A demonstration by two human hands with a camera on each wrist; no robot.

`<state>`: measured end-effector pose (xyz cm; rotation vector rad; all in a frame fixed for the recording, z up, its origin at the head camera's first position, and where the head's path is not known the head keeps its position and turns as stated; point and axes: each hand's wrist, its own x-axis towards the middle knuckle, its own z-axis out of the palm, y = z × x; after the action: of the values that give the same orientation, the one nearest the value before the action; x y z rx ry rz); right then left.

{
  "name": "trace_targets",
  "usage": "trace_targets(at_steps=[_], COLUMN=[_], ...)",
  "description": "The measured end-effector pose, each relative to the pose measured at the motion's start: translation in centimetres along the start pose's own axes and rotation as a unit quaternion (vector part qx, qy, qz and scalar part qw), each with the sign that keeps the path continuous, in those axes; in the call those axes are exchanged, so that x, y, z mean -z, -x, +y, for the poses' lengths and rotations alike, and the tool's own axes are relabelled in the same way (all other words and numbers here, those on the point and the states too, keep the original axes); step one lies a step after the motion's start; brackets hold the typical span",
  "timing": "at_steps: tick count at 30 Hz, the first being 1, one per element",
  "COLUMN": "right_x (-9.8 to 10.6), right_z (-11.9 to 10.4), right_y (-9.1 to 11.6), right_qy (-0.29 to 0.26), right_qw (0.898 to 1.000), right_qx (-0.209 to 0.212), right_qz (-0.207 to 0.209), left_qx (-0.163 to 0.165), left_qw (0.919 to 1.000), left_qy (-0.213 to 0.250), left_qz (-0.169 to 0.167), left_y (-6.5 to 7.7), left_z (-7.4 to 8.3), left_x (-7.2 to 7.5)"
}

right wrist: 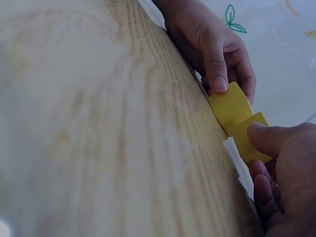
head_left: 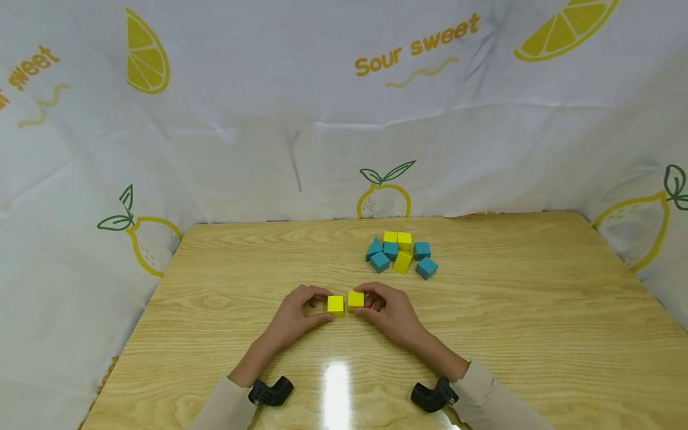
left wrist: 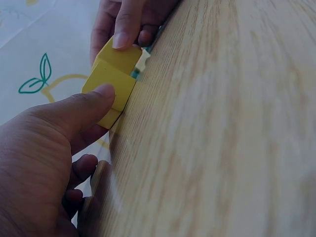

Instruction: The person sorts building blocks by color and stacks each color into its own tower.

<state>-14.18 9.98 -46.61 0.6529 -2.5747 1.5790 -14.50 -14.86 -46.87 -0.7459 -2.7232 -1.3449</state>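
Observation:
In the head view, my left hand [head_left: 298, 313] pinches a yellow cube [head_left: 335, 306] between thumb and fingers at its left side. Just right of it, my right hand [head_left: 389, 310] pinches a second yellow cube [head_left: 356, 300] from the right. A narrow gap separates the two cubes there, and the right one sits slightly farther back. The left wrist view shows the left thumb [left wrist: 96, 101] pressed on the near face of its cube. From the right wrist, the right thumb [right wrist: 271, 138] lies on the other cube, which partly overlaps the left one in that view.
Behind the hands, to the right, several blocks lie grouped: yellow ones [head_left: 404, 240], blue cubes [head_left: 427, 268] and a blue triangular block [head_left: 374, 249]. The wooden table [head_left: 510, 310] ends at a white lemon-print cloth [head_left: 258, 167]. Black wrist devices [head_left: 271, 392] sit at both cuffs.

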Motion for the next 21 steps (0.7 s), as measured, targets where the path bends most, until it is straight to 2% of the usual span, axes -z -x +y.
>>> trace_targets(at_steps=[21], right_x=[-0.24], right_z=[-0.10], right_y=[-0.02], right_qy=[0.022], right_qw=[0.999], right_qx=[0.013], right_qz=[-0.029], left_qx=[0.008], left_qw=[1.0000], left_qy=[0.003], left_qz=[-0.002], left_y=[-0.01], left_z=[0.05], left_x=[-0.01])
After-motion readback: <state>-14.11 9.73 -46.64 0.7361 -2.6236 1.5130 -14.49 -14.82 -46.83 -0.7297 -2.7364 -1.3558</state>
